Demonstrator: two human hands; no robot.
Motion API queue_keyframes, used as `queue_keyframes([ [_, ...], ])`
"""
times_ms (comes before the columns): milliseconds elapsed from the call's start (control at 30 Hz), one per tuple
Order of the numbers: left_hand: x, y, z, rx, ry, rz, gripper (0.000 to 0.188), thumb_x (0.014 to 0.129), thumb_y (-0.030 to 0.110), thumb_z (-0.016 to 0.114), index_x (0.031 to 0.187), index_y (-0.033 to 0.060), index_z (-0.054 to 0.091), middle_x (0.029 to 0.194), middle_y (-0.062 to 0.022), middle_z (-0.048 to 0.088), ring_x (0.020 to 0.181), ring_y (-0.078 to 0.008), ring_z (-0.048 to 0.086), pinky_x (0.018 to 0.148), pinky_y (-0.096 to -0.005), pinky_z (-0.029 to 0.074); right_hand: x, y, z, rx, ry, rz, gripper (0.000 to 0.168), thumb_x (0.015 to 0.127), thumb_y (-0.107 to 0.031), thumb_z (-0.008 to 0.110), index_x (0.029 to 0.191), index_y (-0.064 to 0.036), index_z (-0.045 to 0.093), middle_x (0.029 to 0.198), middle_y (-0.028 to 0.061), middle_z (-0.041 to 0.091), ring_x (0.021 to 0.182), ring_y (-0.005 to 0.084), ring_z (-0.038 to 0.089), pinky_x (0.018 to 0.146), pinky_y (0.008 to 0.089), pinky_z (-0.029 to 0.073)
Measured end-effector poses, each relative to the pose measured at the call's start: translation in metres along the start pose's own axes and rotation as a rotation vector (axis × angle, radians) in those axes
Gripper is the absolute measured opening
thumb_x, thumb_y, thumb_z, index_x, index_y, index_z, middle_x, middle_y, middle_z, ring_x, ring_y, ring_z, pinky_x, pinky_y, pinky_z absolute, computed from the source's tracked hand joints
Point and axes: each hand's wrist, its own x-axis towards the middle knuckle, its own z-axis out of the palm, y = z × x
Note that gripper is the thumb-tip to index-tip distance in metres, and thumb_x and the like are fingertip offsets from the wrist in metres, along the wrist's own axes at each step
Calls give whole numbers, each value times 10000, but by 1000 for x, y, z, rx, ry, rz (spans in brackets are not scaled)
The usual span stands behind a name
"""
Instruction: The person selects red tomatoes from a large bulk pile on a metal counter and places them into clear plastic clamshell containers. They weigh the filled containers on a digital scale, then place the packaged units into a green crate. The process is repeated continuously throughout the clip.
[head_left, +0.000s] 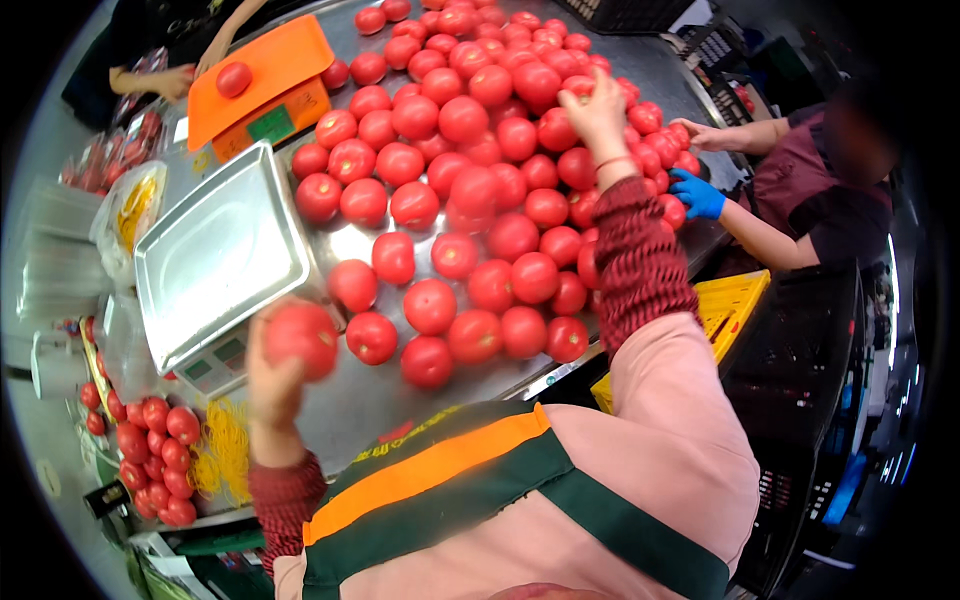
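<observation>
My left hand holds a large red tomato, slightly blurred, near the front corner of a scale's steel weighing pan. Nothing lies on that pan. Across the heap, my right hand reaches to the far right side, its thumb and fingers around a tomato. A broad heap of loose tomatoes covers much of the steel table. The nearest ones lie in a single layer between my arms, while those farther back are piled up.
An orange scale bearing one tomato stands at the back left, another person's hands beside it. At right, a co-worker's blue-gloved hand touches the heap. Packed tomatoes and yellow bands lie left; a yellow crate stands right.
</observation>
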Motion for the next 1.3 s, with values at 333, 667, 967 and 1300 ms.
queue_keyframes([
  [333,39,32,-96,1514,450,140,624,743,191,786,1292,46,528,1275,-165,531,1167,-331,541,1010,-390,438,21,28,17,64,-185,124,824,602,-477,847,1245,-40,576,1214,256,570,1138,384,558,996,426,463],
  [667,64,11,41,972,18,409,651,682,95,780,1286,74,538,1318,-166,520,1228,-331,524,1037,-408,430,-45,-53,-46,9,115,-283,548,697,-210,780,1178,-34,586,1187,194,576,1141,362,525,998,413,433],
  [967,132,-62,74,1030,38,479,675,732,165,798,1336,82,507,1372,-175,446,1258,-367,459,1067,-437,382,-214,-170,-47,23,-522,-605,200,823,-150,577,998,-99,658,1049,68,583,1026,255,553,734,424,520],
  [1300,59,-57,97,-150,18,-146,509,984,149,533,1453,40,368,1433,-127,449,1311,-260,455,1081,-408,382,-203,-187,-108,883,-503,128,595,888,-286,660,1346,40,464,1289,258,554,1209,386,548,998,423,458],
])
